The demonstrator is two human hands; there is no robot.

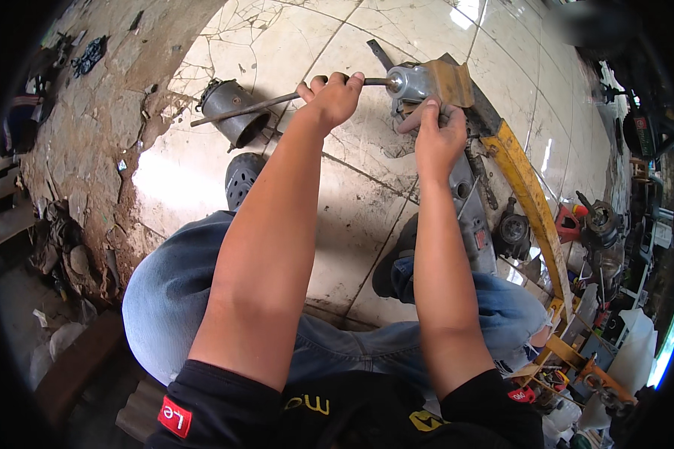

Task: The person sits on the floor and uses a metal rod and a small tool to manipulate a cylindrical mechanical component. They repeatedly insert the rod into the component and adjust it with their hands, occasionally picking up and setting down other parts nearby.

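Observation:
My left hand (pixel 332 96) is closed around a long dark metal bar (pixel 269 103). The bar's right end meets a grey rounded metal housing (pixel 410 81), and its free end passes over a grey metal cylinder (pixel 232 112) with an open, dark mouth. My right hand (pixel 440 133) is closed just below the housing. By its thumb shows a short grey-brown rounded shape, and I cannot make out whether the hand holds it. A rusty brown plate (pixel 453 84) lies against the housing's right side.
A curved yellow steel beam (pixel 528 191) runs down the right. Beside my right forearm lies a long grey metal casting (pixel 475 224). Farther right are a dark round machine part (pixel 512 230) and a red stand (pixel 568 224). Cracked tiles (pixel 367 161) meet rough ground (pixel 105 142) at left.

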